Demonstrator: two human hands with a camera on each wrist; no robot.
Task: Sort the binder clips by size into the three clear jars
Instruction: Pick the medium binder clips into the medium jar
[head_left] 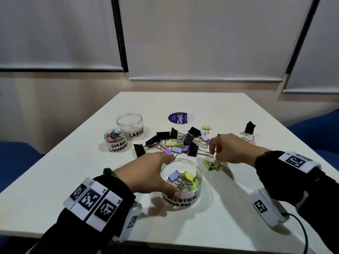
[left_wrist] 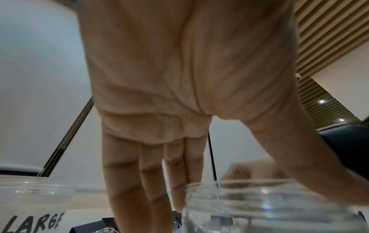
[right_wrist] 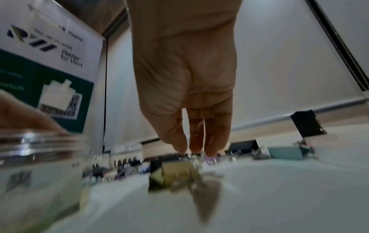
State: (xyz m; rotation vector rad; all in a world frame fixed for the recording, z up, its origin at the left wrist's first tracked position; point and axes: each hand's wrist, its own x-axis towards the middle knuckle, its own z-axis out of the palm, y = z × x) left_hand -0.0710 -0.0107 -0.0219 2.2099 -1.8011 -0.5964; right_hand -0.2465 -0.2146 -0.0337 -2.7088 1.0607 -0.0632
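Note:
My left hand (head_left: 172, 176) grips the clear jar labelled MEDIUM (head_left: 183, 199) near the table's front, thumb on the near wall, fingers (left_wrist: 151, 181) on the far side. Several pastel binder clips lie inside it. Just right of the jar, my right hand (head_left: 214, 156) reaches down and pinches the wire handle of a green binder clip (head_left: 209, 165), which shows blurred under the fingertips (right_wrist: 196, 147) in the right wrist view. A mixed pile of black and pastel clips (head_left: 183, 142) lies behind. The LARGE jar (head_left: 129, 121) stands empty; the SMALL jar (head_left: 115, 139) holds tiny coloured clips.
A lone black clip (head_left: 249, 127) stands at the far right beside a pink one. A round purple sticker (head_left: 178, 117) lies behind the pile. Blue chairs (head_left: 14, 154) flank the white table (head_left: 73, 180). A cable runs from my right wrist.

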